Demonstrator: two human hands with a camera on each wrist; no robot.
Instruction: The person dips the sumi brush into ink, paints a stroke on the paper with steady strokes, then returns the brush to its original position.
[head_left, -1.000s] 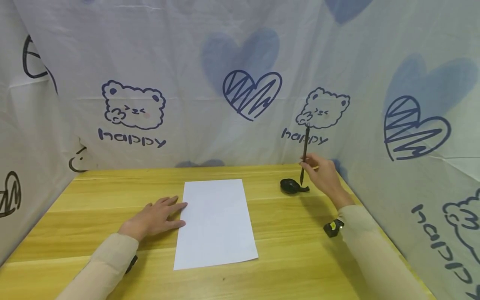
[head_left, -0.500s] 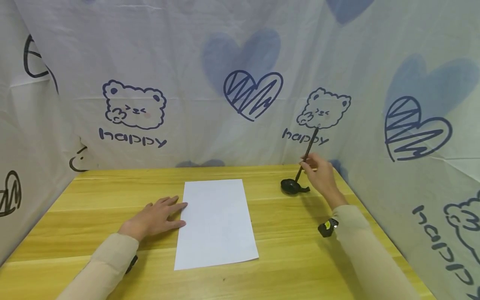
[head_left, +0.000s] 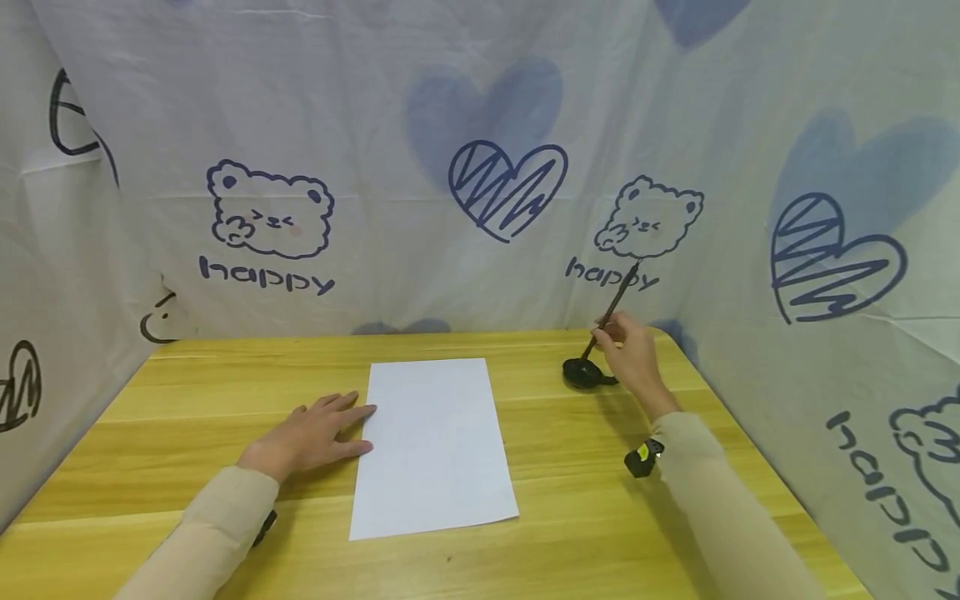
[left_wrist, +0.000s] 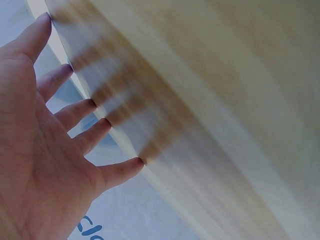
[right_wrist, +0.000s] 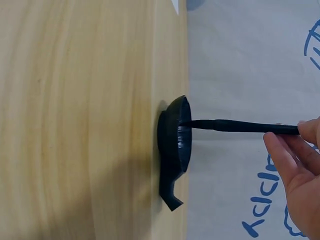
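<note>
My right hand (head_left: pixel 628 354) pinches a dark writing brush (head_left: pixel 615 302) by its handle, thumb and fingers closed on it. The brush tip dips inside the rim of a small black ink dish (right_wrist: pixel 172 145) with a short curved handle, best seen in the right wrist view. In the head view that dish stands at the back right of the table. My left hand (head_left: pixel 311 437) lies with fingers spread, its fingertips on the left edge of a blank white sheet of paper (head_left: pixel 435 450). The left wrist view shows the same fingers straight, their tips touching down.
A yellow wood-grain table (head_left: pixel 570 533) carries everything. White cloth (head_left: pixel 390 200) printed with bears and hearts hangs behind it and along both sides. A small black device (head_left: pixel 643 458) is at the right wrist.
The brush came down and left from beside the dish's handle into its bowl, its upper end leaning right. My right hand shifted slightly left; my left hand and the paper stayed put.
</note>
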